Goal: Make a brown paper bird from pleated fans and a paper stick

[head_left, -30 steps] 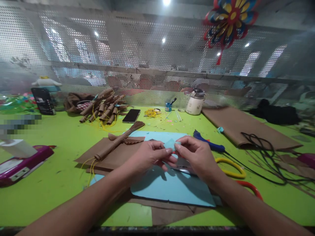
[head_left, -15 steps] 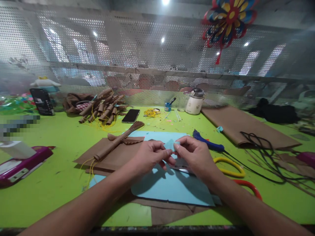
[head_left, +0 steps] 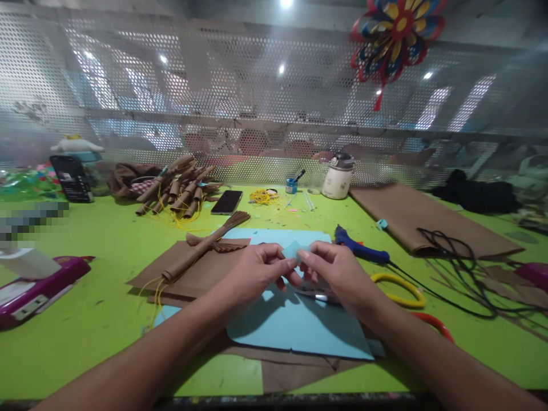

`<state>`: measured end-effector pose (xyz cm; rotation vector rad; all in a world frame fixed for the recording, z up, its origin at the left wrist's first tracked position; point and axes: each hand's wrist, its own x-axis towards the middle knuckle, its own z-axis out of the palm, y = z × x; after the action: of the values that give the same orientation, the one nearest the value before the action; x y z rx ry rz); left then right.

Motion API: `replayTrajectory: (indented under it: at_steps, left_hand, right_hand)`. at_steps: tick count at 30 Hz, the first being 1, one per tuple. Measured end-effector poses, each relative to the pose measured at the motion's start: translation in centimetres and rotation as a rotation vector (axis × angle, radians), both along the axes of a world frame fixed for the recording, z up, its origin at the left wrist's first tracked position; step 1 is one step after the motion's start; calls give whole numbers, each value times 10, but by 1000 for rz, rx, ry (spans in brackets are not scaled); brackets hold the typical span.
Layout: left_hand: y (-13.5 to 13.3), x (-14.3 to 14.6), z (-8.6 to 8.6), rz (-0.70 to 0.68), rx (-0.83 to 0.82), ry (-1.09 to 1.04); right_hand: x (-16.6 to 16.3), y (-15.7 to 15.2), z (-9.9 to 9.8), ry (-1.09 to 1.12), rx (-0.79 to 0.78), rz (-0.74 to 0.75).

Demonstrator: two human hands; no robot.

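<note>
My left hand [head_left: 257, 273] and my right hand [head_left: 338, 274] meet above the middle of the table, both pinching a small light blue paper piece [head_left: 293, 250] between thumbs and fingertips. Under them lies a large light blue paper sheet [head_left: 295, 325] on brown paper [head_left: 192, 274]. A rolled brown paper bird-like figure [head_left: 205, 245] with yellow strings rests on the brown paper to the left. Scissors with yellow and red handles [head_left: 402, 297] lie just right of my right hand, their blades partly hidden under it.
A blue glue gun [head_left: 359, 250] with a black cord lies right of centre. Several brown paper rolls [head_left: 180, 191], a phone [head_left: 228, 201], yellow string [head_left: 262, 197], a small blue pot [head_left: 292, 185] and a white jar [head_left: 338, 177] stand at the back. A purple device [head_left: 34, 285] sits far left, brown sheets [head_left: 428, 222] far right.
Both hands have drifted slightly left and up with the small blue piece still pinched between them; the fingers have shifted a little on it. Nothing else on the table moved.
</note>
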<state>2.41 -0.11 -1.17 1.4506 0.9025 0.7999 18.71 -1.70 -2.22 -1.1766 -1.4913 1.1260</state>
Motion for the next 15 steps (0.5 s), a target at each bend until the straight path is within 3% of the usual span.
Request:
replayTrajectory:
  at_steps: [7, 15]
  left_hand:
    - [0, -2, 0, -15, -2, -17]
    - [3, -4, -8, -81, -152, -143]
  right_hand:
    - [0, 0, -2, -52, 18, -5]
    - [0, -1, -5, -128, 111, -58]
